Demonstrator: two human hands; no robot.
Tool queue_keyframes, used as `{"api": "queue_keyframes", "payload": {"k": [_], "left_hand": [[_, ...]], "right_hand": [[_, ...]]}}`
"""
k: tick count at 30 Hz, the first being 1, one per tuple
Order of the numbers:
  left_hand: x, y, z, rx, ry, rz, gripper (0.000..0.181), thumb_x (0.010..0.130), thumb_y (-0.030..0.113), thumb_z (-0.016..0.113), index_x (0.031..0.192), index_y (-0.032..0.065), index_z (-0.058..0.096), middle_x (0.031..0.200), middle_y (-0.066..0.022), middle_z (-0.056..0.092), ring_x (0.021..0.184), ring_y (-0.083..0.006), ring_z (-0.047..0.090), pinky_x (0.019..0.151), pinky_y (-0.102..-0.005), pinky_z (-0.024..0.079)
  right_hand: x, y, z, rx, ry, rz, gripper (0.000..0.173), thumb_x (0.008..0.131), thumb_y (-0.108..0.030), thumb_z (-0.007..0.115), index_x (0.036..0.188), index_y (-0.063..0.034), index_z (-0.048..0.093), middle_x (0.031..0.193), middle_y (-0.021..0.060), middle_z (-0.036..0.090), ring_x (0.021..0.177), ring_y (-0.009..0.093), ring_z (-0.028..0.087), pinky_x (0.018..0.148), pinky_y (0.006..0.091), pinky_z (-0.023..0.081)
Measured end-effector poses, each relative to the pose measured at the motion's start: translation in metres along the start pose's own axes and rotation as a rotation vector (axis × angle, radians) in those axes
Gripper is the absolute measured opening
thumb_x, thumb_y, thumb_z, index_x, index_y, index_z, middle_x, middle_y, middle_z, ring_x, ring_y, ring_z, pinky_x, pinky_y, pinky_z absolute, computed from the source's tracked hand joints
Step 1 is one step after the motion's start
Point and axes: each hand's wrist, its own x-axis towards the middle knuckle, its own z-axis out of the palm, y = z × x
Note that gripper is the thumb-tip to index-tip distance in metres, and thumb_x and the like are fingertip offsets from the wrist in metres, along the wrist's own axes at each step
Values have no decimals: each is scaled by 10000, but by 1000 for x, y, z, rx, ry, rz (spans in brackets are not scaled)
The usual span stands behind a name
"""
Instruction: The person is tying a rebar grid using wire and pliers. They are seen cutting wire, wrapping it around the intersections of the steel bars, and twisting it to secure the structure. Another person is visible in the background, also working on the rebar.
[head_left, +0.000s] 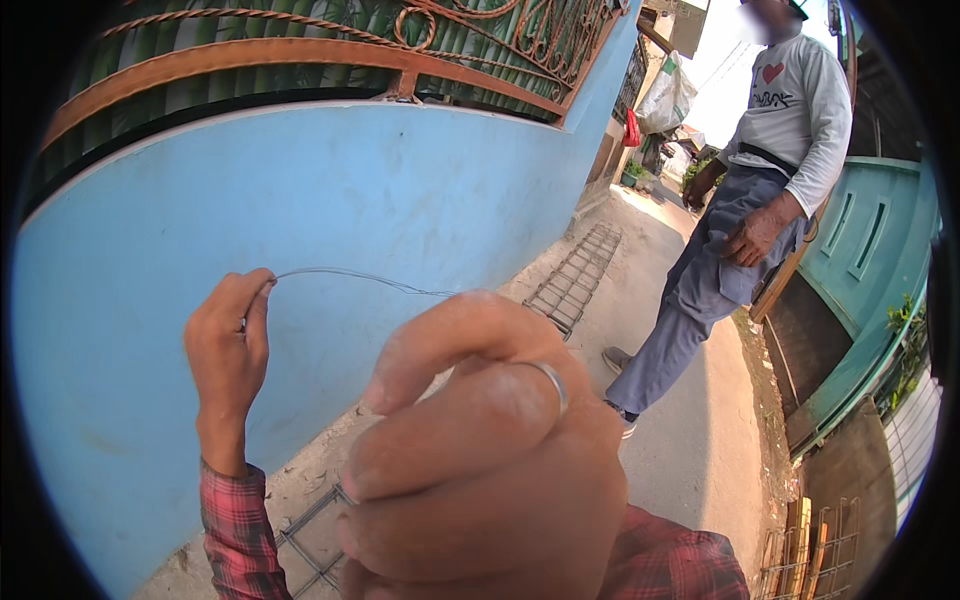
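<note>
My left hand (229, 330) is raised in front of the blue wall and pinches one end of a thin metal wire (352, 274) between thumb and fingertips. The wire arcs to the right and passes behind my right hand (487, 450), which is very near the camera with its fingers curled and a ring on one of them. What my right fingers close on is hidden. Below, partly covered by my right hand, a steel rebar frame (304, 551) lies on the ground.
Another rebar cage (577, 274) lies along the blue wall (360, 180). A person (787, 105) stands in the alley at the right. A green metal gate (862, 217) is beyond. Wood strips (802, 547) and wire mesh stand at the lower right.
</note>
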Motion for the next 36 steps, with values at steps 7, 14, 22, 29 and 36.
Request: {"api": "queue_keyframes", "payload": {"k": [7,14,22,29,36], "left_hand": [[7,3,-26,-14,-69,-11,95,864,-21,612,936,21,657,713,-86,534,568,-228,480,532,-341,388],[8,25,-40,-85,-46,48,72,865,-26,602,913,0,649,702,-89,523,567,-213,468,534,-327,372],[14,15,-27,-128,-89,-7,63,868,-23,602,911,-1,642,714,-88,521,578,-213,462,539,-320,369],[7,25,-39,-135,-84,72,60,866,-19,612,914,6,639,705,-85,488,578,-206,445,540,-319,365],[17,40,-48,-142,-47,129,73,853,-37,616,905,6,643,689,-66,477,585,-173,449,540,-300,360]], "right_hand": [[-31,60,28,-252,-129,470,237,802,-138,706,1022,-56,675,1051,98,620,921,278,599,843,388,472],[-31,48,16,-231,-201,433,224,776,-121,719,984,-48,675,1002,87,620,858,263,600,806,375,494],[10,-9,9,-20,84,-36,246,530,-1,735,746,-72,643,718,7,577,616,176,562,603,303,487],[-11,21,24,-58,63,-15,267,529,-39,748,774,-97,660,723,-5,566,605,162,552,547,275,436],[-2,-1,29,30,131,-78,219,535,-61,717,743,-76,649,719,19,570,602,178,555,550,294,445]]}}
